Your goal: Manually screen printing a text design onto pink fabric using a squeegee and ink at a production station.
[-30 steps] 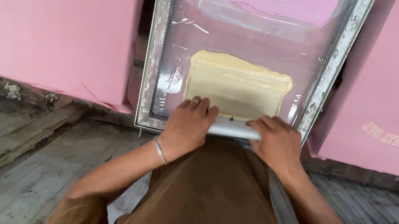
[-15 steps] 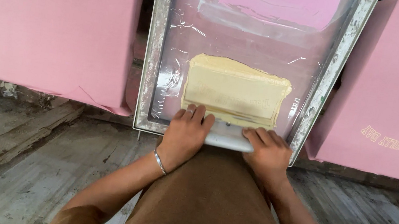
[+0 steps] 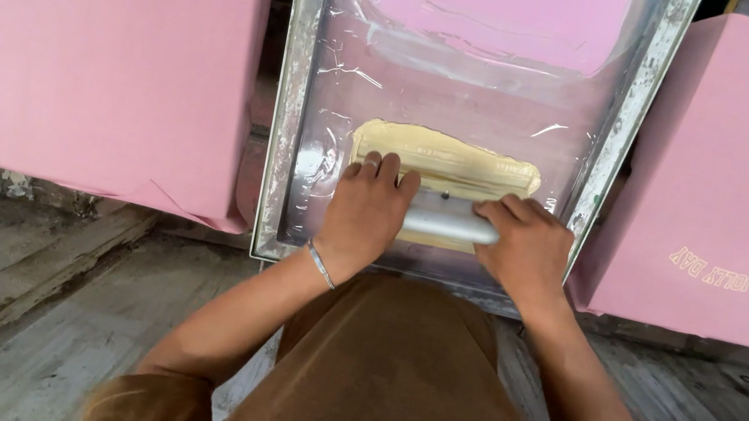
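Gripping the grey squeegee handle (image 3: 449, 225) at its two ends, the left hand (image 3: 364, 214) and right hand (image 3: 518, 247) curl shut around it, its long axis running left to right across the near end of the metal-framed screen (image 3: 292, 95), cream ink (image 3: 449, 159) just beyond.

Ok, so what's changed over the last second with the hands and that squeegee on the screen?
Both hands, left hand and right hand, have drawn the squeegee toward the person, down the printing screen. The patch of cream ink showing above it has shrunk. The grip is unchanged; the pink shirts on either side lie as before.
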